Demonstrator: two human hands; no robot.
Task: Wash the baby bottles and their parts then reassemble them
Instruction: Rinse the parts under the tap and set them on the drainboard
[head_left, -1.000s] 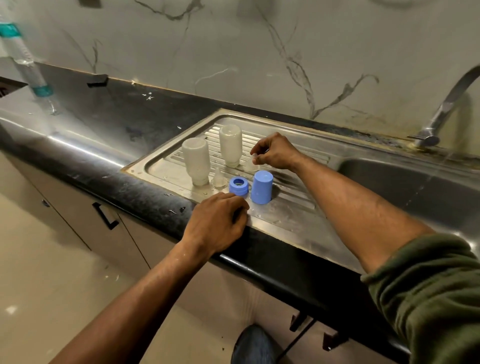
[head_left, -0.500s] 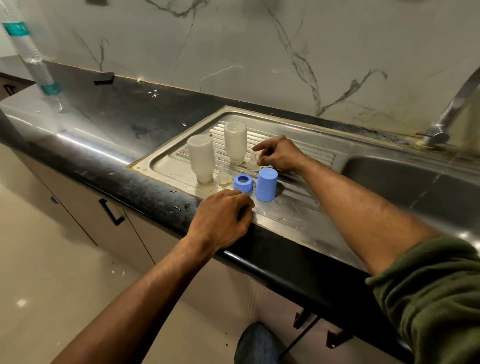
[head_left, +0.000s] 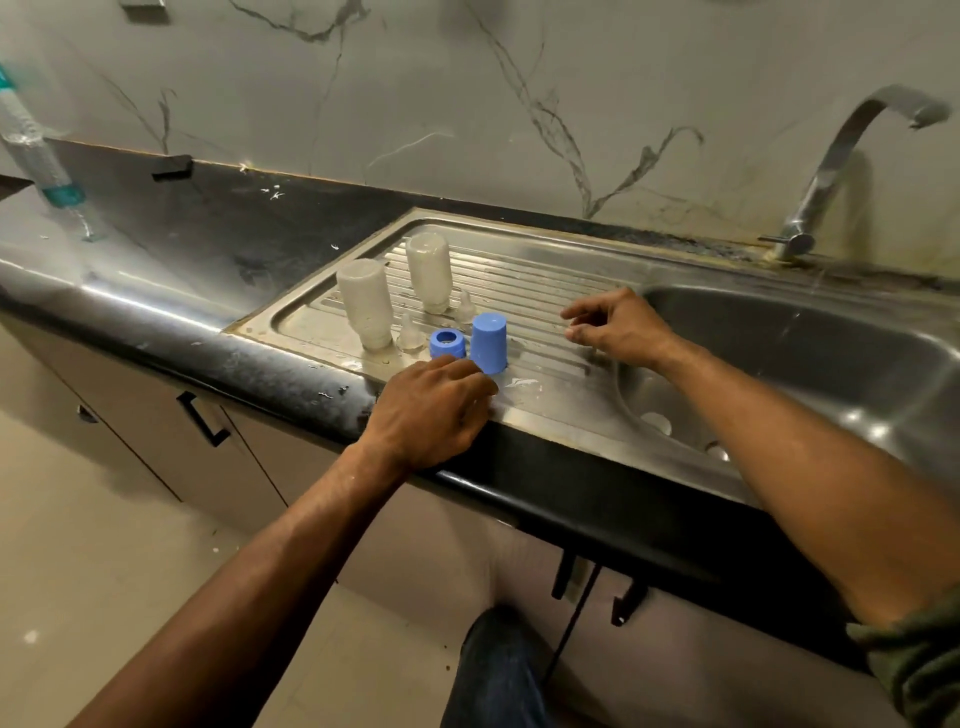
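Steel draining board (head_left: 545, 291) carries our washed parts: two bottles (head_left: 366, 301) standing upside down, two clear teats (head_left: 410, 335), a blue ring (head_left: 447, 343) and a blue cap (head_left: 489, 342). Our left hand (head_left: 431, 410) rests on the front edge with its fingers curled under; whether it grips anything, we cannot tell. Our right hand (head_left: 618, 327) hovers loosely curled and empty. Half a second ago it sat by the teats; now it has drawn back toward the basin (head_left: 831, 353).

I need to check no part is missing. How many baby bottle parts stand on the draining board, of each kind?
Bottles, upside down: 2
Clear teats: 2
Blue screw ring: 1
Blue cap: 1
Total: 6
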